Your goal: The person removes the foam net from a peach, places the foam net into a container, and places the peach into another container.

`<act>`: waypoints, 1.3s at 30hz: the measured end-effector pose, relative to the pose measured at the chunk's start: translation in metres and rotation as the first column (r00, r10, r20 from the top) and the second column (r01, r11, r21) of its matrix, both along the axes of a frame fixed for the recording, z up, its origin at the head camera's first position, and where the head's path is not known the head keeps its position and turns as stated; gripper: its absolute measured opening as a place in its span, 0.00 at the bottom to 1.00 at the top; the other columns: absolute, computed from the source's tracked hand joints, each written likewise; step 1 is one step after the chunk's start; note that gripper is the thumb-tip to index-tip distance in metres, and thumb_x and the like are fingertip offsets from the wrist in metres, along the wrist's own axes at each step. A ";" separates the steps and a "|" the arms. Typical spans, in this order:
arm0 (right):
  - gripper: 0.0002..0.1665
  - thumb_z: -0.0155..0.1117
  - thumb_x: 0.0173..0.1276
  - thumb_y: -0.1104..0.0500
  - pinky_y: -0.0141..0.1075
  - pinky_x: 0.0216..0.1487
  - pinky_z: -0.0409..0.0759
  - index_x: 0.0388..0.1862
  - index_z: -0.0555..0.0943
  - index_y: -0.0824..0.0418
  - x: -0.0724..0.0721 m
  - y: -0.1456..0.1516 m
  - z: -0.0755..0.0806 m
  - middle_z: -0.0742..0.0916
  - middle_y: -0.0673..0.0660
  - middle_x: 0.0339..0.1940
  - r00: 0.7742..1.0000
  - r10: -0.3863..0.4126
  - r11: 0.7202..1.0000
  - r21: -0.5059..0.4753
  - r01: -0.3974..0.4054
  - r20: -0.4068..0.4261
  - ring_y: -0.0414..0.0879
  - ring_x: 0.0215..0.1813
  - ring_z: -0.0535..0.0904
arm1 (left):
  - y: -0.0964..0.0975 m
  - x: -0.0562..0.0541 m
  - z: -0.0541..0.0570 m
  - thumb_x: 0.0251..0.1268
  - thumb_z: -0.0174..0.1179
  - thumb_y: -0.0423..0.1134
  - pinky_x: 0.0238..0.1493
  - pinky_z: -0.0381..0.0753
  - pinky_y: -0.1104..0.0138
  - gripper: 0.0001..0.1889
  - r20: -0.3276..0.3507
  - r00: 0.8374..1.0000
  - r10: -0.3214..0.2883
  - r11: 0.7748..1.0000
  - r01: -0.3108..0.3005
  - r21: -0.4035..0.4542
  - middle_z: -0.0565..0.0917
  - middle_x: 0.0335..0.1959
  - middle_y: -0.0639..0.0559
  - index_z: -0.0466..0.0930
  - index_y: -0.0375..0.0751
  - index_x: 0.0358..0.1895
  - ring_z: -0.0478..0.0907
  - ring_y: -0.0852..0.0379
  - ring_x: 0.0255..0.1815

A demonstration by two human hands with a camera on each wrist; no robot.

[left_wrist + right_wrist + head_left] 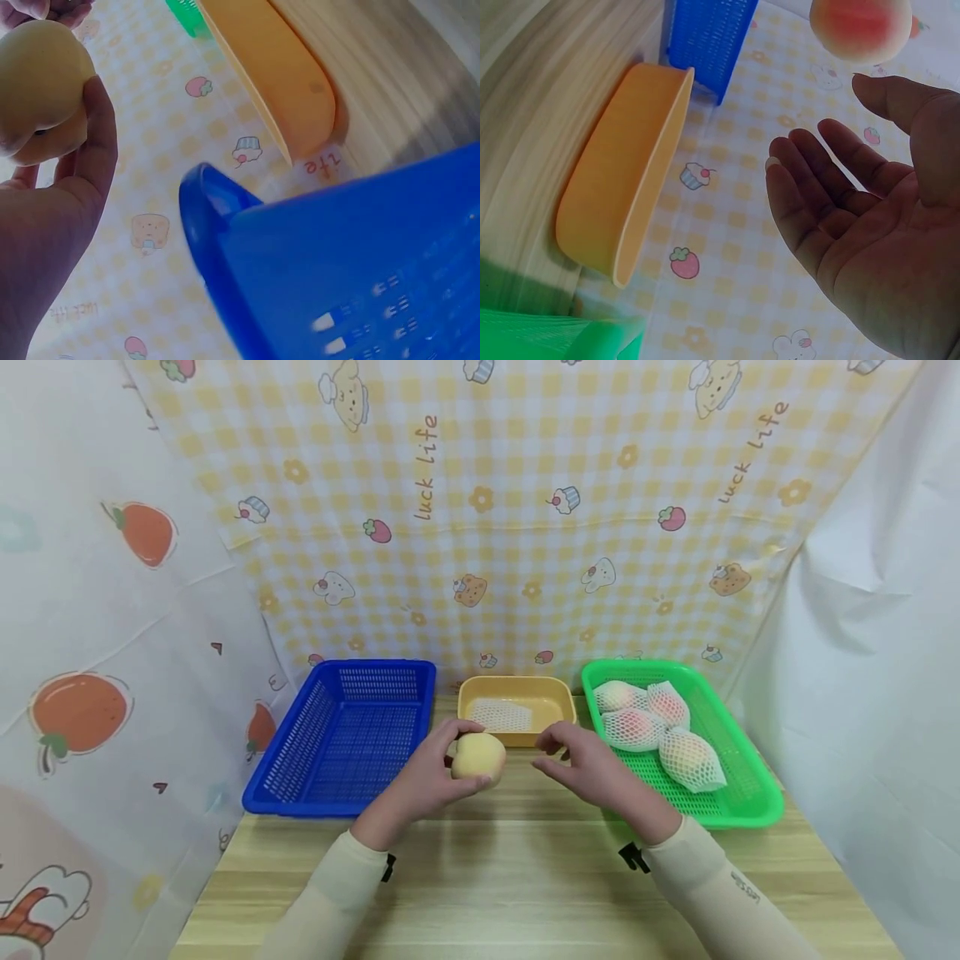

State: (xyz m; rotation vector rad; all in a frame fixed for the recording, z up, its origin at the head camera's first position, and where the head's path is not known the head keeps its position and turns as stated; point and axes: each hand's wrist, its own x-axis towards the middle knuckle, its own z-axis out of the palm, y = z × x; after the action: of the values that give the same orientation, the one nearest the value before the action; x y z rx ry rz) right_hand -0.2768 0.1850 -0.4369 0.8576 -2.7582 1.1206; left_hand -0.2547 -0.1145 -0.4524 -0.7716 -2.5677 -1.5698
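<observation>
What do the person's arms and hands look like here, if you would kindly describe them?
The sleeves are plain cream; the right sleeve also carries small dark lettering. A small black piece, perhaps part of a strap, shows beside each cuff: one on the left, one on the right. The left hand and right hand wear no gloves.

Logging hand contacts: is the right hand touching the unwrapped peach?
Apart: the head view shows wooden table between the right hand and the peach.

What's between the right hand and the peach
Nothing: the head view shows an open gap between the right hand and the peach, with the yellow tray beyond.
</observation>
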 end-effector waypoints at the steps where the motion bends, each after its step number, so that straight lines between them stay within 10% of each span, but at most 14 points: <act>1: 0.11 0.77 0.77 0.56 0.56 0.54 0.88 0.52 0.86 0.56 0.000 0.000 0.000 0.89 0.49 0.46 1.000 -0.002 1.000 0.000 0.002 0.000 0.49 0.52 0.86 | -0.001 0.000 0.000 0.68 0.80 0.46 0.52 0.87 0.54 0.37 -0.008 1.000 -0.004 1.000 0.004 -0.009 0.76 0.68 0.48 0.74 0.40 0.75 0.79 0.48 0.57; 13: 0.10 0.76 0.78 0.55 0.50 0.54 0.88 0.52 0.85 0.56 0.000 0.003 -0.002 0.90 0.52 0.47 1.000 0.010 1.000 0.029 -0.010 0.001 0.47 0.52 0.86 | -0.019 -0.003 0.023 0.65 0.82 0.45 0.50 0.87 0.57 0.35 -0.094 0.994 -0.052 0.955 0.022 -0.295 0.77 0.66 0.54 0.76 0.53 0.73 0.80 0.53 0.56; 23: 0.10 0.76 0.78 0.54 0.54 0.54 0.88 0.50 0.85 0.56 0.000 0.003 -0.003 0.89 0.51 0.46 0.999 0.037 0.999 0.012 -0.037 0.006 0.54 0.52 0.87 | -0.044 -0.012 0.043 0.67 0.81 0.46 0.50 0.86 0.54 0.34 -0.068 0.998 -0.005 0.940 -0.018 -0.342 0.76 0.60 0.51 0.77 0.50 0.73 0.79 0.51 0.53; 39: 0.09 0.76 0.78 0.54 0.52 0.53 0.88 0.50 0.86 0.55 0.004 0.005 -0.004 0.88 0.46 0.44 0.999 0.041 0.998 0.037 -0.042 0.015 0.43 0.49 0.85 | -0.096 -0.062 0.056 0.68 0.79 0.50 0.51 0.85 0.49 0.35 -0.035 0.981 0.191 0.878 -0.187 -0.441 0.75 0.63 0.42 0.75 0.44 0.73 0.79 0.42 0.53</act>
State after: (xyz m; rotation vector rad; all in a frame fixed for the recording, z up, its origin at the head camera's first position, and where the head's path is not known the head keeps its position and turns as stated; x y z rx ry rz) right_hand -0.2730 0.1904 -0.4413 0.9191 -2.7939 1.0884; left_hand -0.3171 -0.2103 -0.3961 -0.5051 -2.9419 -0.9434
